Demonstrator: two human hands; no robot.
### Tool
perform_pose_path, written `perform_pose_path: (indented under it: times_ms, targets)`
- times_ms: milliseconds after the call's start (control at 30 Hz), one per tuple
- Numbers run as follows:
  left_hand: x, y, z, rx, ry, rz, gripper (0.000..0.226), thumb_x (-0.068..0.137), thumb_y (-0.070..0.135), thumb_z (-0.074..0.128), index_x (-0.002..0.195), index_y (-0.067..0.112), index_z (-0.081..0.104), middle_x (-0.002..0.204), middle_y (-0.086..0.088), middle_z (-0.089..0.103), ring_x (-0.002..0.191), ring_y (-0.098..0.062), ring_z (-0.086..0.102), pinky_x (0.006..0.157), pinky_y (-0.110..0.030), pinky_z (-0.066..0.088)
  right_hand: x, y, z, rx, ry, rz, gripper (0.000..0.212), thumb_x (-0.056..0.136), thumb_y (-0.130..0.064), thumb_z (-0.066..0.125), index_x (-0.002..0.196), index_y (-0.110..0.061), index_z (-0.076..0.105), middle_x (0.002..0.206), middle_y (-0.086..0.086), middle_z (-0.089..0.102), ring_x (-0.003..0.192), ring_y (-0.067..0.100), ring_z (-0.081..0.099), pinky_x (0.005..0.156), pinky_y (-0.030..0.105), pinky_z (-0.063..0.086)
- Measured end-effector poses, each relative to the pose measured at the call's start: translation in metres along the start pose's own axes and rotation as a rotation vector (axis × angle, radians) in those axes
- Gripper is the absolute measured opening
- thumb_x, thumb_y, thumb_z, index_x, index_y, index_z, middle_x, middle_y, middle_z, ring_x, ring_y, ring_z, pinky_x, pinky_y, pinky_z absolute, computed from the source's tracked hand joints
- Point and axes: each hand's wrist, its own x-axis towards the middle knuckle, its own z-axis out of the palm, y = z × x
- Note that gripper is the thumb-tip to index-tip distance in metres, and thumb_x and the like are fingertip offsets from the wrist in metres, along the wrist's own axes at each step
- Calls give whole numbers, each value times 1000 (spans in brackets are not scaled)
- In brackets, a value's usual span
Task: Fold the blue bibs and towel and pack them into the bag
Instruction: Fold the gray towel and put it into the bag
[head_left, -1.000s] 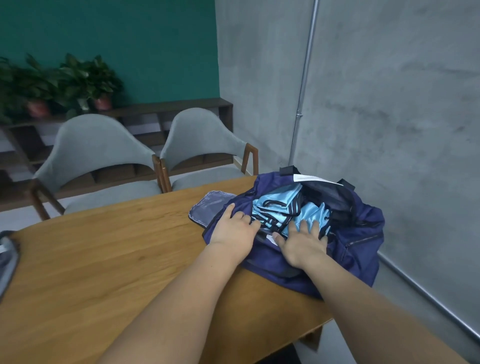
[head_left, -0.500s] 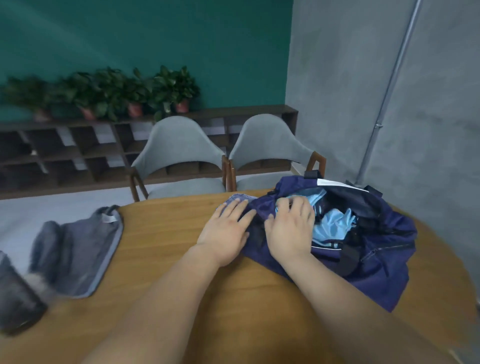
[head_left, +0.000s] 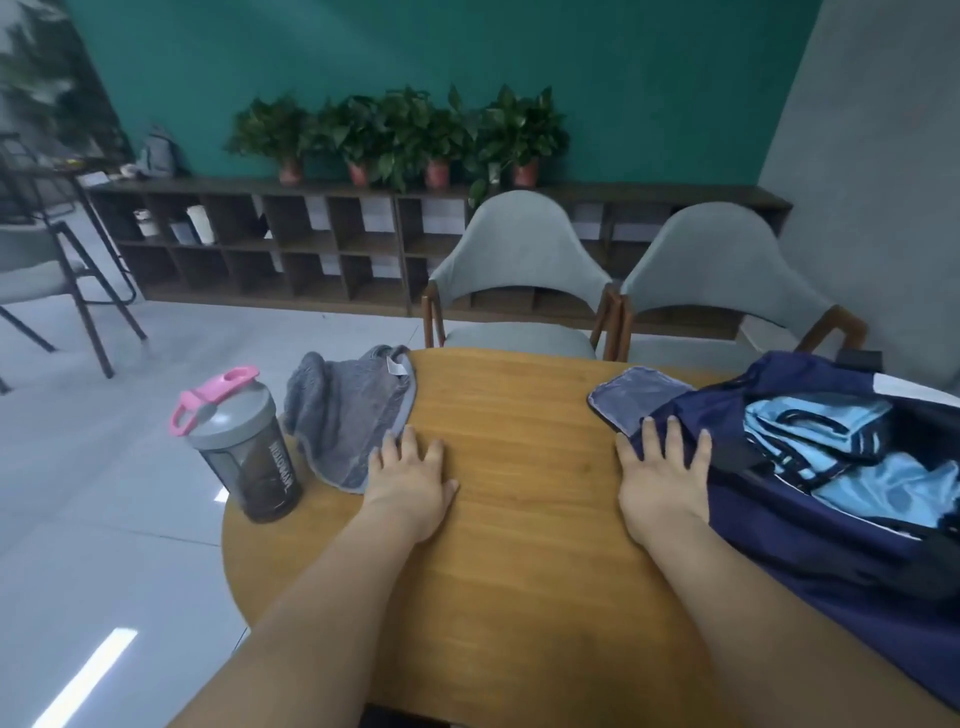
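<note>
A grey towel (head_left: 345, 415) lies crumpled at the left edge of a wooden table (head_left: 519, 545), its long axis running roughly away from the person. The left hand (head_left: 410, 480) rests flat and palm-down just beside the towel's near hem, fingers straight and holding nothing. The right hand (head_left: 662, 475), well apart, lies flat on the near rim of an open navy bag (head_left: 810, 535), gripping nothing. Pale-blue bibs (head_left: 826, 431) sit inside the bag; the unpacked towel is likely next, and the left hand is nearer.
</note>
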Motion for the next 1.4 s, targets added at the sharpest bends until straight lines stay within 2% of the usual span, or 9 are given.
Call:
perform_pose_path:
  times_ms: [200, 500, 633, 733, 867, 1033, 1133, 1233, 1400]
  targets:
    - [-6, -9, 22, -72, 68, -12, 68, 107, 63, 20, 165, 27, 19, 173, -17, 12, 159, -38, 8, 129, -51, 13, 15, -32, -1, -48, 51, -13, 63, 103, -23, 24, 166, -28, 18, 174, 15, -10, 156, 46, -21, 122, 65, -14]
    - [-5, -8, 23, -230, 200, 223, 52, 108, 46, 41, 154, 23, 38, 162, -7, 35, 145, -30, 40, 119, -43, 36, 19, -103, -6, 73, 92, -306, 78, 101, -16, 44, 167, -34, 7, 174, 10, -14, 158, 40, -20, 126, 59, -8]
    - [-8, -2, 29, -158, 207, 8, 67, 108, 53, 33, 163, 15, 24, 171, -17, 20, 159, -36, 15, 129, -48, 15, 15, -119, -7, 138, 82, -388, 75, 103, -15, 38, 167, -36, 3, 175, 7, -14, 159, 36, -17, 127, 56, -5]
    - [-15, 8, 32, -164, 164, 32, 66, 108, 48, 33, 164, 14, 24, 172, -13, 23, 159, -31, 18, 128, -44, 20, 12, -122, -5, 221, 73, -435, 81, 102, -12, 42, 166, -37, 0, 175, 3, -12, 161, 31, -9, 129, 52, 4]
    - [-34, 29, 26, -333, 205, 291, 51, 100, 26, 47, 150, 16, 44, 141, -10, 60, 131, -27, 54, 109, -39, 44, 7, -120, 4, 492, 66, -610, 78, 101, -14, 50, 167, -34, 15, 176, -9, 4, 161, 17, 8, 129, 41, 16]
    - [-50, 34, 42, -487, 376, 321, 41, 96, 23, 46, 136, 17, 54, 134, -3, 61, 125, -22, 56, 108, -42, 46, -6, -109, 23, 597, 108, -564, 54, 106, -39, 33, 159, -33, 42, 166, -16, 35, 155, 8, 27, 129, 39, 20]
    - [-44, 30, 55, -320, 495, 181, 43, 101, 36, 42, 135, 16, 58, 144, -4, 57, 138, -24, 48, 121, -45, 34, -17, -98, 27, 488, 404, -447, 50, 105, -49, 32, 124, -30, 74, 127, -9, 70, 121, 16, 60, 113, 41, 38]
    - [-41, 30, 60, -287, 494, 91, 47, 104, 44, 36, 131, 15, 62, 138, -5, 62, 134, -26, 53, 122, -45, 33, -34, -88, 23, 505, 623, -489, 44, 105, -44, 43, 78, -23, 71, 77, -5, 60, 76, 23, 61, 81, 41, 48]
    - [-37, 32, 47, -411, 504, 66, 36, 102, 45, 37, 103, 19, 62, 106, 0, 61, 103, -26, 59, 102, -44, 46, -54, -80, 20, 665, 458, -652, 50, 107, -53, 34, 76, -24, 61, 75, -6, 58, 67, 20, 61, 58, 39, 47]
